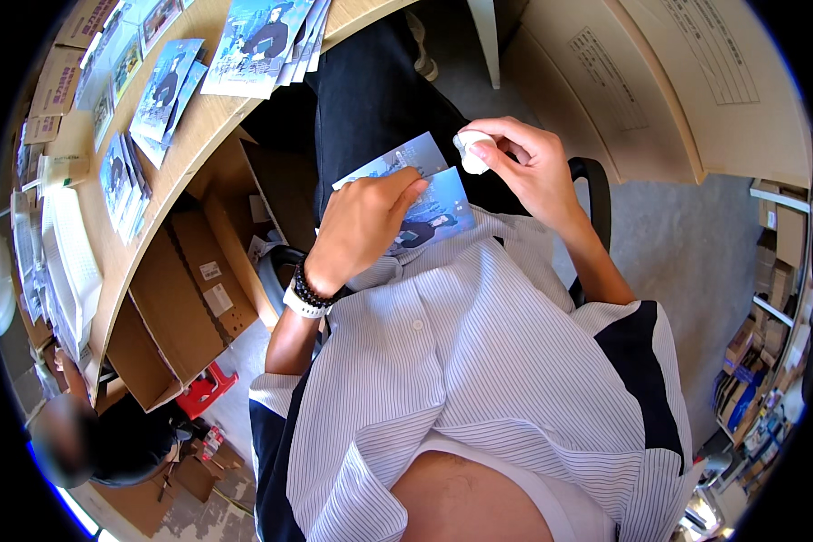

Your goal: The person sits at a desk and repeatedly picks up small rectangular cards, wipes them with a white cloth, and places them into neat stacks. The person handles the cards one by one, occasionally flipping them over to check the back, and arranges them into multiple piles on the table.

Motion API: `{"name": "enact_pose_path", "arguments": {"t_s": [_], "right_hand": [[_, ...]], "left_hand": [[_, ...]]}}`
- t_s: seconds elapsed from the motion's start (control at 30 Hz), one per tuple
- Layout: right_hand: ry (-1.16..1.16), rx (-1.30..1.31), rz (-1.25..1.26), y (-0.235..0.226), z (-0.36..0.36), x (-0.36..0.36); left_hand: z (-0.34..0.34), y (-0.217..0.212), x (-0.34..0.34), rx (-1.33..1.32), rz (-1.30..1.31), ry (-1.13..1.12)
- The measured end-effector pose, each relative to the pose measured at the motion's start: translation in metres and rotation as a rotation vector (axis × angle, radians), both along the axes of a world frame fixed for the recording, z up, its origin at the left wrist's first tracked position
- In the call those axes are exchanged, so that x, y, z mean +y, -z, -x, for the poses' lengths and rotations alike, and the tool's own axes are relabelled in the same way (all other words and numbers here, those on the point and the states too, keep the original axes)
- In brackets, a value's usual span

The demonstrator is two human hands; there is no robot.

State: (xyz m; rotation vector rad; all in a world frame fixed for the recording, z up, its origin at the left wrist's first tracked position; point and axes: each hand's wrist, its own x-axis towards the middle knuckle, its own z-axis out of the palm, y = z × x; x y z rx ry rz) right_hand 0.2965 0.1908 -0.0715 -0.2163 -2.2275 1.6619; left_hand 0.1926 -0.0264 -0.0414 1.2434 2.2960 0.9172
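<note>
Head view: the left hand [363, 226] lies flat on a blue picture card [415, 194] in the lap, its fingers curled over the card's edge. The card's long side points up and to the right, toward the right hand [524, 163], which pinches a small white lump [471, 150] just beside the card.

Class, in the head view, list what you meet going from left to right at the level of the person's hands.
Printed cards on the wooden desk → open cardboard box → left hand pressing a picture card → right hand pinching a small white wad → shelves of boxes.
</note>
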Motion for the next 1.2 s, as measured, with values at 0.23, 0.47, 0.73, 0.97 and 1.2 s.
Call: {"name": "enact_pose_path", "arguments": {"t_s": [0.23,0.47,0.73,0.97,1.2], "right_hand": [[-0.024,0.026,-0.14,-0.014,0.001,-0.009],[-0.058,-0.007,-0.179,-0.026,-0.008,-0.007],[-0.092,-0.018,-0.247,-0.03,-0.018,-0.004],[-0.09,-0.13,-0.144,0.004,-0.023,0.0],[-0.066,-0.096,-0.121,0.002,-0.008,0.003]], "left_hand": [[-0.004,-0.002,0.005,0.044,-0.096,-0.073],[-0.007,-0.009,0.005,0.076,-0.099,-0.166],[0.006,-0.007,0.0,0.196,-0.319,-0.212],[0.127,-0.074,-0.05,0.448,-0.446,-0.743],[0.241,-0.068,-0.017,0.537,-0.306,-0.771]]}}
